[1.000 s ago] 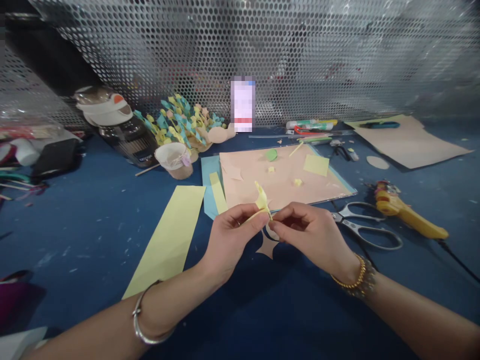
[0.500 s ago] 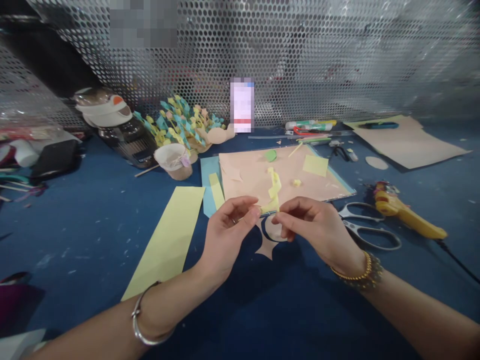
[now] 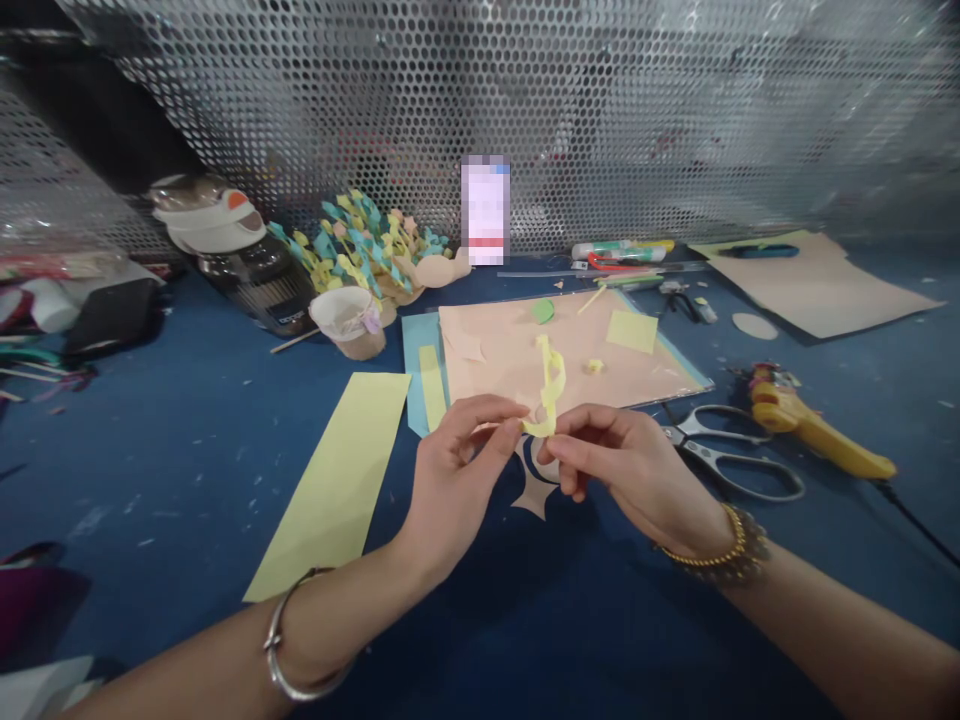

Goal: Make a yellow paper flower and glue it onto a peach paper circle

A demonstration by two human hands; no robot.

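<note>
A narrow, curled strip of yellow paper [image 3: 553, 385] stretches between my two hands in front of the pink paper sheets. My left hand [image 3: 469, 470] pinches one end of the strip between thumb and fingertips. Close by, my right hand [image 3: 622, 465] is closed on the strip's lower bend, its fingertips partly hiding the paper. Below the hands lies a pink paper cutout [image 3: 535, 498] with curved edges, partly covered by my right fingers. The pink sheets [image 3: 495, 370] lie behind, bearing a green round piece [image 3: 543, 312] and a small yellow paper bit [image 3: 595, 367].
Scissors [image 3: 731, 470] and a yellow glue gun [image 3: 817, 430] with a cord lie at the right. A long yellow paper piece [image 3: 330, 480] is at the left. Behind stand a paper cup [image 3: 349, 325], a paper-flower bunch [image 3: 367, 245], a dark bottle [image 3: 251, 280] and a lit phone [image 3: 486, 210].
The yellow strip's loose part has shifted and opened into a wider loop. My right hand has moved slightly down; both hands keep their pinch.
</note>
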